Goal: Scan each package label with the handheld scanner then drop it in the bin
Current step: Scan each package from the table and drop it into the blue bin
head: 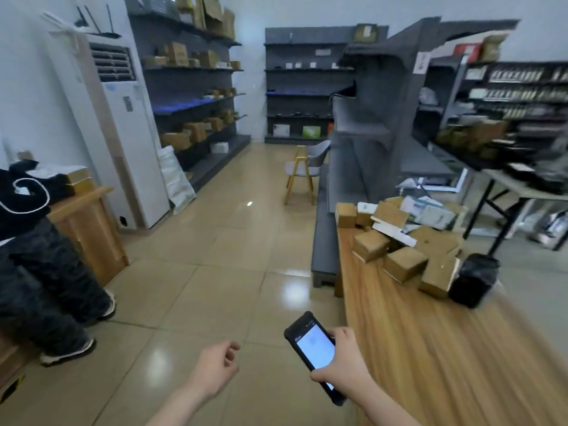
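My right hand [345, 361] grips a black handheld scanner [310, 348] with a lit white screen, held over the floor just left of the wooden table [445, 364]. My left hand [216, 365] hangs beside it with loosely curled fingers and holds nothing. A heap of several brown cardboard packages [402, 241] and white parcels lies on the far end of the table, well ahead of both hands. A black bag-like package [475, 279] sits at the near right of that heap. No bin shows plainly.
A person in dark trousers [46, 281] stands at the left beside a wooden cabinet [89, 229]. A white floor air conditioner [123, 133], grey shelving [362, 118] and a chair [304, 167] stand farther back. Tiled floor [215, 256] stretches ahead.
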